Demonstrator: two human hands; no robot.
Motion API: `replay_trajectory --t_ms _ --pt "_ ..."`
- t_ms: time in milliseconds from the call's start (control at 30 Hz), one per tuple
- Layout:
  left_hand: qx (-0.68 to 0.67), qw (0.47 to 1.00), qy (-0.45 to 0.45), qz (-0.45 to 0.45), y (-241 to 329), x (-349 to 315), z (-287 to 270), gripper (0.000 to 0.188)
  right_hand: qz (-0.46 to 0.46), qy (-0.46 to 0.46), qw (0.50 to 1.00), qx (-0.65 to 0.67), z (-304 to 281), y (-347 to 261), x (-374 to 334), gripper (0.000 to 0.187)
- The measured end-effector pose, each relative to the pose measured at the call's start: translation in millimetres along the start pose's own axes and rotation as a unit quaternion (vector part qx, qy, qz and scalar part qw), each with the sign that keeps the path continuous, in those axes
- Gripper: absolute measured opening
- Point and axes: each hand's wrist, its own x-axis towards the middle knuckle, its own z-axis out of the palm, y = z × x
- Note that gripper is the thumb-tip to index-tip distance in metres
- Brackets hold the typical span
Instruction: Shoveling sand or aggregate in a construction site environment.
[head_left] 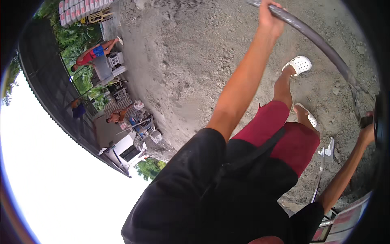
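Observation:
A long grey shaft, which looks like a shovel's point(325, 46), bows across the upper right in the fisheye picture. My left hand point(271, 18) is closed around the shaft near the top edge, its arm stretched out. At the right rim the shaft forks into a D-shaped end with a dark grip. Around that grip my right hand point(368, 131) is closed, partly cut off by the dark rim. The blade lies outside the picture. Beneath the shaft are my feet in white clogs point(300, 65), on grey, gravelly ground point(187, 61).
Beside my right arm, a thin long-handled tool point(319, 179) lies near a pale flat piece point(327, 148). Printed sacks point(349, 221) show lower right; stacked sacks point(83, 10) stand upper left. Two people point(87, 57) point(118, 116) are by a dark roofed shed point(44, 69).

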Motion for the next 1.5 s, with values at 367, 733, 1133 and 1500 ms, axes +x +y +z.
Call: replay_trajectory --t_ms 367,733,1133,1500 --pt "-0.175 0.984 0.024 -0.038 165 -143 -80 0.022 0.002 -0.292 0.885 0.363 109 -257 -158 0.024" --pt "0.038 0.883 0.219 -0.412 -266 -273 -48 0.022 0.267 0.048 0.962 0.045 -210 -79 -263 0.040" --pt "0.513 0.644 -0.077 -0.562 -314 -355 -21 0.008 0.081 0.241 0.966 -0.053 -248 -178 -349 0.003" --pt "0.541 0.577 -0.262 -0.553 -357 -376 112 0.017 0.009 0.386 0.920 -0.069 -298 -210 -301 0.011"
